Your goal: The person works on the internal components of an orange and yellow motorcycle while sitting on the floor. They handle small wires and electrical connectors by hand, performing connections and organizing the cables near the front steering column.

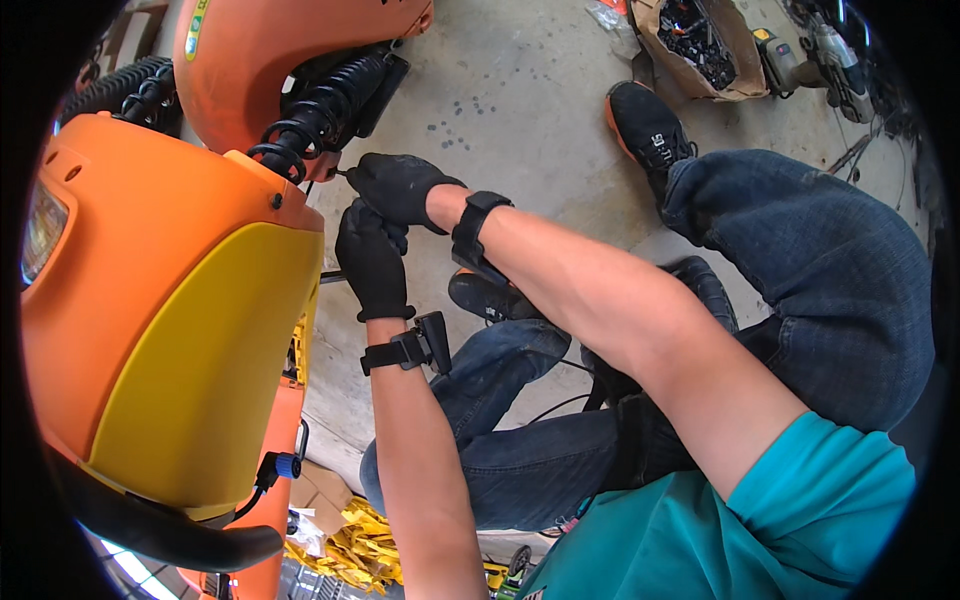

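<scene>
My right hand (400, 188), in a black glove, is closed with its fingertips beside the lower end of a black coil-spring shock absorber (318, 122). A thin dark tip shows at those fingertips; what it belongs to is hidden. Just below, my left hand (372, 262), also black-gloved, has its fingers curled up close against the right hand. Anything inside it is out of sight. Left of both hands stands an orange vehicle body (150, 220) with a yellow panel (215, 370). An orange fender (250, 75) curves behind the shock absorber.
A brown paper bag (690, 45) of small black parts stands at the upper right, beside a cordless power tool (785, 60). Dark spots mark the concrete floor (540, 110). A black handlebar (170, 530) and crumpled yellow wrapping (355, 550) are at the lower left. My bent legs flank the work.
</scene>
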`<state>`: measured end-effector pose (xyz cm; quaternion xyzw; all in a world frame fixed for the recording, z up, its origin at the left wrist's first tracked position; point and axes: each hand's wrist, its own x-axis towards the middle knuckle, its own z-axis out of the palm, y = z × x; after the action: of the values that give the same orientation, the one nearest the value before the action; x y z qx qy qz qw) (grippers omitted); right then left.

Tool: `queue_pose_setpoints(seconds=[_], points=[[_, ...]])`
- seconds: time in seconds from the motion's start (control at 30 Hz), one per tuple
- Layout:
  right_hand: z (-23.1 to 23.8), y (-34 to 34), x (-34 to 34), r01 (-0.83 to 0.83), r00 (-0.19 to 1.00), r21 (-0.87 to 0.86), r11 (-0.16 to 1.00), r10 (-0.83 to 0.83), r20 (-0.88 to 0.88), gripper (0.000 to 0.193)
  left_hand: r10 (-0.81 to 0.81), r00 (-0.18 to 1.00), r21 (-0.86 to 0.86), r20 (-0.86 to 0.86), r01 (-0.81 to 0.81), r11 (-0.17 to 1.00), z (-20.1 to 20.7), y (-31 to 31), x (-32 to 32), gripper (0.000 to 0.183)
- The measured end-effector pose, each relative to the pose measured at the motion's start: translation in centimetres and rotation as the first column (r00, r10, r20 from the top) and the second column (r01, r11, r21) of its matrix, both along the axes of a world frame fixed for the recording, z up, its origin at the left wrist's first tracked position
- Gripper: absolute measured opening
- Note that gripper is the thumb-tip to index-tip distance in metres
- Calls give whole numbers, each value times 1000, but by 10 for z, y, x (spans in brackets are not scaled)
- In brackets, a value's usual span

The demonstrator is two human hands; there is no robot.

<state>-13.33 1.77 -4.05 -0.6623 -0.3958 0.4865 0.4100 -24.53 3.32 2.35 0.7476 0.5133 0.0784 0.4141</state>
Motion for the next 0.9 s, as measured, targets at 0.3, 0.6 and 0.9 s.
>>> queue_pose_setpoints(seconds=[0.3,0.6,0.9], points=[[36,-14,5,265,963,-28,964,-266,-49,31,-199,935,34,293,197,980,-11,0,-16,42],[41,-22,-1,158,987,81,984,-160,11,34,605,657,-848,450,102,521,-18,17,-16,46],[32,-12,-7,154,968,74,985,-165,188,41,796,529,-955,294,189,228,-26,26,-26,42]])
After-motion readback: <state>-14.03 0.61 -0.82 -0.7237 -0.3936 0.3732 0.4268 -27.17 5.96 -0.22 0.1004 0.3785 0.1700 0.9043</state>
